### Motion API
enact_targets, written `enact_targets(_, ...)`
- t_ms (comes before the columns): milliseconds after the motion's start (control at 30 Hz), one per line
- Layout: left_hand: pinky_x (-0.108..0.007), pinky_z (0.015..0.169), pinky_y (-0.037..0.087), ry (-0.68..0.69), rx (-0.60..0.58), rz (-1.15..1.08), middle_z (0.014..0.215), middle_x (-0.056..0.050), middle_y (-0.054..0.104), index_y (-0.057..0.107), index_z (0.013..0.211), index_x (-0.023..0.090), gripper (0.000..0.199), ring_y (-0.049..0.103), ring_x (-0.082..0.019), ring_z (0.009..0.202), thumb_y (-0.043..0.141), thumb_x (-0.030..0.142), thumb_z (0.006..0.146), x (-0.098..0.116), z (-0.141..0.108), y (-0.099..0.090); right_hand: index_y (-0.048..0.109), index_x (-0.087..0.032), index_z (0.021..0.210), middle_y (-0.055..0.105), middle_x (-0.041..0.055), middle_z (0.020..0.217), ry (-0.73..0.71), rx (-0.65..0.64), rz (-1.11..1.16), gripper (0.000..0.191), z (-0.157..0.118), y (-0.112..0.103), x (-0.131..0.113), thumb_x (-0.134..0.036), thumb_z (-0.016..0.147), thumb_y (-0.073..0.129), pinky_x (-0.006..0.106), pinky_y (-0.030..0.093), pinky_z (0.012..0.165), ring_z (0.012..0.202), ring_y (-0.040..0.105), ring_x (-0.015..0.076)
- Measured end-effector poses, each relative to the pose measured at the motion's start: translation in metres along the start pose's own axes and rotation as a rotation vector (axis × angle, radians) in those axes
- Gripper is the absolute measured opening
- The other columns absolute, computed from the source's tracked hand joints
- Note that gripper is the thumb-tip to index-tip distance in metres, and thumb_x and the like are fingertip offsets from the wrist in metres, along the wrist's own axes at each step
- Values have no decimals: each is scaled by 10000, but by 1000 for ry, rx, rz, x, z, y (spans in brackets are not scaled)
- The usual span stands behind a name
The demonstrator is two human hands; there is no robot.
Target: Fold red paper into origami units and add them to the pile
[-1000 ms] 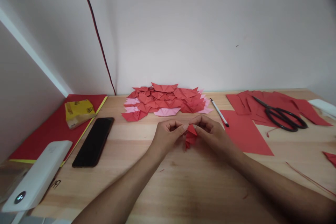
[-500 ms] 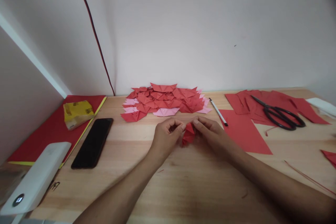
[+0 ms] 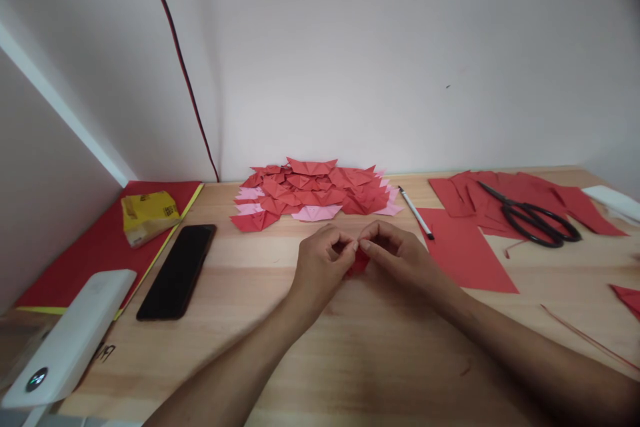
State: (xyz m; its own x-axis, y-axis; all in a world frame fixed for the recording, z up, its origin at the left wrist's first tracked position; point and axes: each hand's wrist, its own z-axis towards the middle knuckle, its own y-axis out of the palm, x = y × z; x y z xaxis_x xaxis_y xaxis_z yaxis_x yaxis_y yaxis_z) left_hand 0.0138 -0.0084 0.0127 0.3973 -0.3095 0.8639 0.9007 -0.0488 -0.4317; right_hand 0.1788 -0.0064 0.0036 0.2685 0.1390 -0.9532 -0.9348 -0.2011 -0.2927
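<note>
Between my two hands is a small piece of folded red paper (image 3: 358,265), mostly hidden by the fingers. My left hand (image 3: 325,259) pinches it at the top with thumb and forefinger. From the other side, my right hand (image 3: 395,252) pinches it too, and the fingertips of both hands nearly touch. Just beyond them, against the wall, lies a spread heap of folded paper shapes (image 3: 315,197), mostly red with some pink ones.
To the right lie a white pen (image 3: 416,212), a red paper sheet (image 3: 463,253), cut red pieces (image 3: 450,197) and black-handled scissors (image 3: 535,221). On the left are a phone (image 3: 177,273), a white power bank (image 3: 75,333), and a yellow packet (image 3: 149,213) on a red folder (image 3: 75,260).
My hands have come closer together, fingertips now almost meeting over the red paper. Less of the paper shows than before.
</note>
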Motion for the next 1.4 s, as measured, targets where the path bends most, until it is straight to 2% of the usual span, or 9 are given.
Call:
enact_targets(167,-213,639,411,10,-12,-24,698,6,611,604,662,163,135,554,-109,673,562,150,790,1,-1,0,530,-187,738,517,-3,715,-2,-35,-1,254,1,-4,-1,-386,888,483,256,388,630,682,478,135)
enact_targets(400,-208,641,406,-6,-33,-36,697,1,608,612,662,156,140,556,-106,673,563,166,793,-1,-1,1,530,-183,720,526,-4,705,23,-25,-50,227,1,-3,0,-347,872,490,256,388,636,680,480,135)
enact_targets(567,-203,601,414,-108,-68,-124,687,2,611,619,678,154,125,552,-102,630,563,196,781,-3,-1,4,523,-187,705,546,-7,672,13,26,-161,213,-2,-2,-6,-320,866,481,255,386,603,652,492,136)
enact_targets(733,-207,587,429,-175,-90,-196,707,-11,624,624,708,146,90,554,-104,618,574,205,755,-5,-2,7,528,-196,703,567,-4,666,-79,84,-329,200,-4,-3,-7,-303,867,484,265,372,588,628,493,138)
enact_targets(967,-200,558,416,-120,-10,-132,667,-3,595,602,637,152,96,535,-101,606,558,149,722,0,-3,5,531,-205,741,588,1,693,-98,33,-329,149,-4,0,-7,-263,865,474,260,385,577,621,503,138)
enact_targets(1133,-194,548,371,-71,-30,-82,641,14,557,581,601,152,115,496,-90,601,527,92,682,0,-3,4,510,-203,745,578,3,690,-177,18,-445,105,-6,2,-11,-199,842,470,257,363,557,596,478,131)
enact_targets(1267,-198,562,378,-85,-39,-104,640,14,557,590,604,150,126,497,-93,610,512,79,673,-1,-3,5,510,-204,745,583,-1,695,-163,6,-457,101,-5,2,-9,-195,840,476,253,362,559,598,482,130)
enact_targets(1400,-200,564,405,-154,-69,-160,667,1,597,620,659,142,111,529,-97,600,525,114,710,-4,0,5,526,-199,750,579,-5,678,-118,7,-398,134,-3,0,-5,-232,862,460,255,370,566,614,497,135)
